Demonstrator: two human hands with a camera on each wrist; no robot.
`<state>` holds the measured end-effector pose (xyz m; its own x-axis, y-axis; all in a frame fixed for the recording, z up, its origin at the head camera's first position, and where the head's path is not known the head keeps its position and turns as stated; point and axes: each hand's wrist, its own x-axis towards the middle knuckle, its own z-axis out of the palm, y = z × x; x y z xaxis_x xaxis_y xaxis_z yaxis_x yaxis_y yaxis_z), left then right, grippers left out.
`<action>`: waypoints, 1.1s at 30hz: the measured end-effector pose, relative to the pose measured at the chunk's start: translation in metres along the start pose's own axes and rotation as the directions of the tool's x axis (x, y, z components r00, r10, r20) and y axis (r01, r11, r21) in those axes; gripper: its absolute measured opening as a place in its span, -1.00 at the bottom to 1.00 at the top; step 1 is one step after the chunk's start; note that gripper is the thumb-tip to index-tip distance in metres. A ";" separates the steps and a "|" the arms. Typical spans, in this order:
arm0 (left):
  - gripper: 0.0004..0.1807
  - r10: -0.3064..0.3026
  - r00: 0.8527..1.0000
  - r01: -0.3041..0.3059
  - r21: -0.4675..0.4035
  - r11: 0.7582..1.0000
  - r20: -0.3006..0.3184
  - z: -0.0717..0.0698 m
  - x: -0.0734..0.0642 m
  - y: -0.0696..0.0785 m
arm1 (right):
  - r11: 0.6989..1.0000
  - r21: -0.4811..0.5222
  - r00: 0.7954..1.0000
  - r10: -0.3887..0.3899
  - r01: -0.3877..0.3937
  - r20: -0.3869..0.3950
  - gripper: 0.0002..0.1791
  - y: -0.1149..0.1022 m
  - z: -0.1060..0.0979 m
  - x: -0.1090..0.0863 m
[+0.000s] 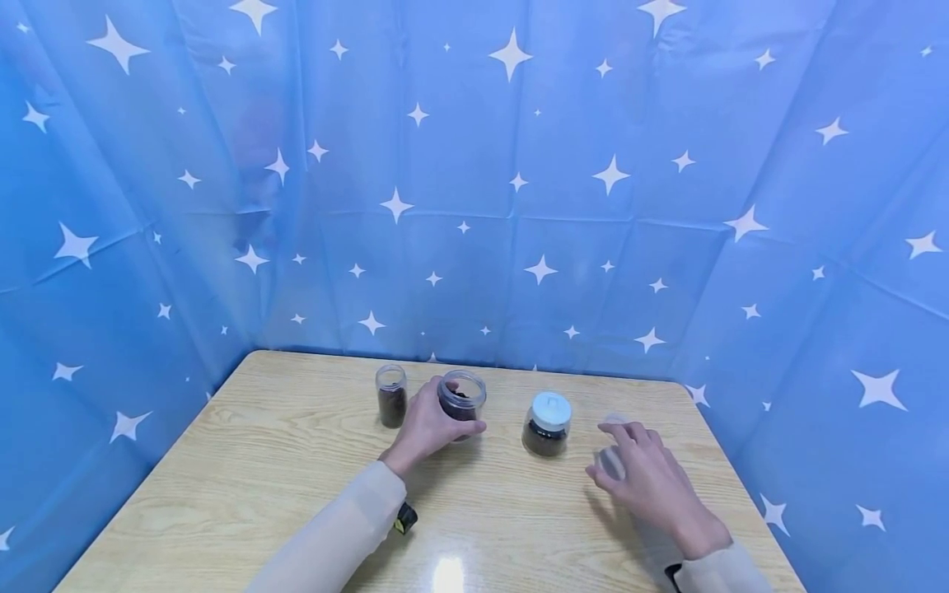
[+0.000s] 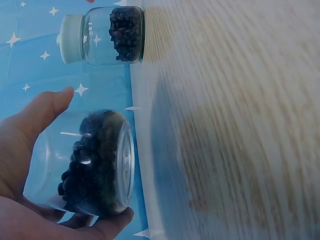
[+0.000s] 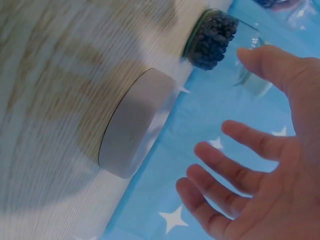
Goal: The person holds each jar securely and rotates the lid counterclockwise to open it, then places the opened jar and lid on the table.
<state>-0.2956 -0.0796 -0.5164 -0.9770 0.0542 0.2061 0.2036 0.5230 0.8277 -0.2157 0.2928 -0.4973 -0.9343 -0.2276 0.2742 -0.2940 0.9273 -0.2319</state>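
Note:
My left hand (image 1: 430, 424) grips a lidless clear jar (image 2: 95, 165) partly filled with dark beans, thumb on one side and fingers on the other. The jar's base appears raised a little off the table, and the beans lie on a slant inside. At the right, my right hand (image 1: 652, 478) hovers with spread, slightly bent fingers and holds nothing. A white round lid (image 3: 137, 122) lies on the table close to those fingers, partly hidden by them in the head view. Between the hands stands a bean jar (image 1: 549, 424) with a white lid on.
A tall narrow open jar (image 1: 391, 399) of dark contents stands left of my left hand. A small black and yellow object (image 1: 405, 519) lies beside the left sleeve, partly covered. Behind the wooden table (image 1: 296, 461) hangs a blue star-patterned curtain (image 1: 474, 165).

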 end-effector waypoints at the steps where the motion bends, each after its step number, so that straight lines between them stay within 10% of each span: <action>1: -0.06 0.003 1.000 -0.003 0.009 1.000 0.001 0.000 0.001 -0.001 | 1.000 0.002 1.000 0.000 0.000 -0.002 -0.19 -0.001 0.000 -0.001; 33: 0.12 -0.091 0.996 0.090 0.041 0.995 0.025 0.002 0.011 -0.023 | 0.997 0.030 0.996 -0.069 0.071 -0.063 -0.19 -0.020 0.002 -0.011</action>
<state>-0.3112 -0.0893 -0.5345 -0.9928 0.0280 0.1166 0.1122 0.5605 0.8205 -0.1999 0.2758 -0.4971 -0.8975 -0.2715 0.3476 -0.3650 0.8996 -0.2397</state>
